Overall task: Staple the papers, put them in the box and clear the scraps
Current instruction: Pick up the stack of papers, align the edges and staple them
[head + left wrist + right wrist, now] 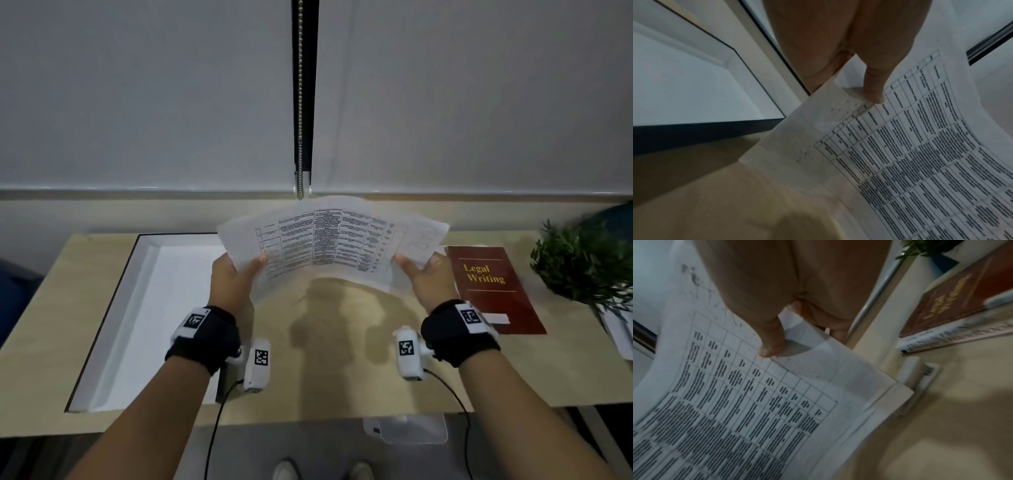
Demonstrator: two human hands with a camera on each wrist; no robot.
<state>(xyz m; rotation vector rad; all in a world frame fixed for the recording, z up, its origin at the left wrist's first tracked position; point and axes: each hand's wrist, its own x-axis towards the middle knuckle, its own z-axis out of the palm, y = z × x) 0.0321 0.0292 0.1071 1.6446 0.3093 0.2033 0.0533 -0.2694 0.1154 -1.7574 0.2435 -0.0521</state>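
Note:
A stack of printed papers (329,240) with a table on top hangs bowed above the wooden desk (329,370). My left hand (236,274) pinches its left edge, thumb on top and fingers under. My right hand (421,277) pinches the right edge the same way. The left wrist view shows the thumb pressed on the papers (920,162). In the right wrist view the papers (740,402) are several sheets, slightly offset at the corner. A white stapler (920,378) lies on the desk beside that corner. The shallow white box (144,325) with dark sides lies open at the left.
A red book titled Legal Writing (493,287) lies to the right of my right hand. A green potted plant (582,260) stands at the far right. A closed blind with a bead chain (300,102) hangs behind the desk.

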